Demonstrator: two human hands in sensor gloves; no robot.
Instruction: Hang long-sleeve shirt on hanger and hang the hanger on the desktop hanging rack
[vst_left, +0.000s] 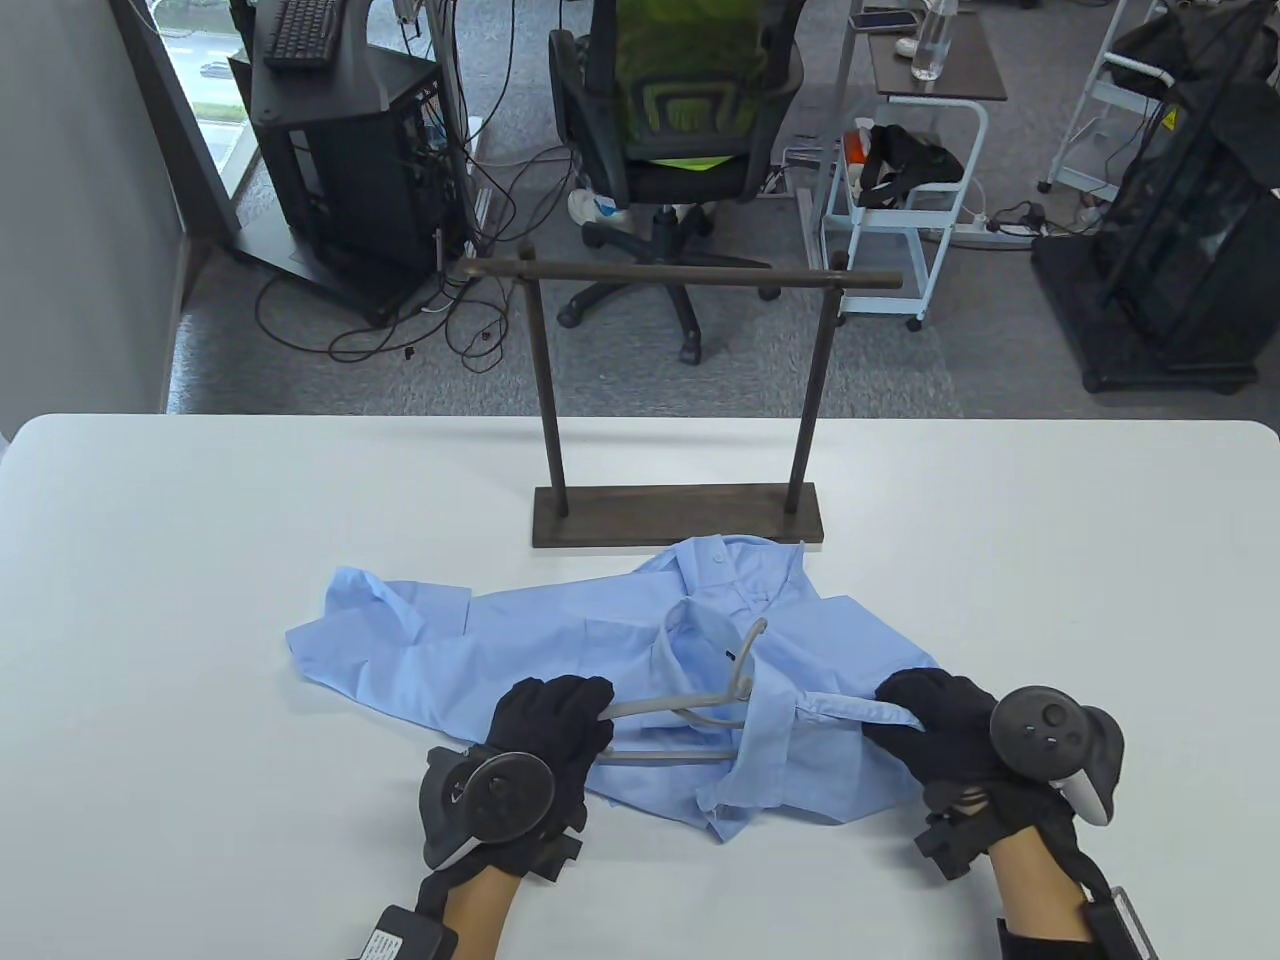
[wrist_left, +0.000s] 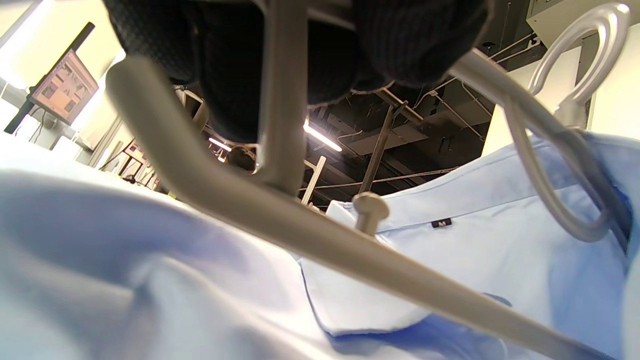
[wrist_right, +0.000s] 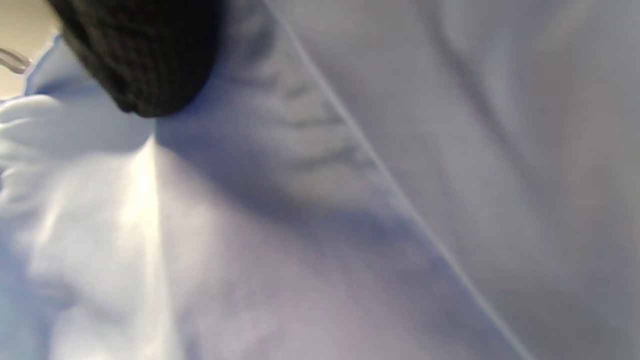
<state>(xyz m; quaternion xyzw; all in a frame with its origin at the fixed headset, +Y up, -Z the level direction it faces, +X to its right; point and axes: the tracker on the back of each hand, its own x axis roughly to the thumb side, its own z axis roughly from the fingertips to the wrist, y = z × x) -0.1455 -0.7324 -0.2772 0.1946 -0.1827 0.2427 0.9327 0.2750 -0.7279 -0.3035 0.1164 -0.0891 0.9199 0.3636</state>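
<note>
Currently we are seeing the light blue shirt (vst_left: 560, 650) lying crumpled on the white table (vst_left: 200, 560), just in front of the wooden rack (vst_left: 680, 400). Our left hand (vst_left: 545, 735) is curling its fingers round one end of the grey hanger (vst_left: 690, 715), whose other end is sitting inside the shirt. Our right hand (vst_left: 940, 735) is pinching a fold of shirt fabric.

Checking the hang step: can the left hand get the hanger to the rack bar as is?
Probably yes: left hand grips the hanger, and the rack bar is bare, but the shirt isn't fully on.
</note>
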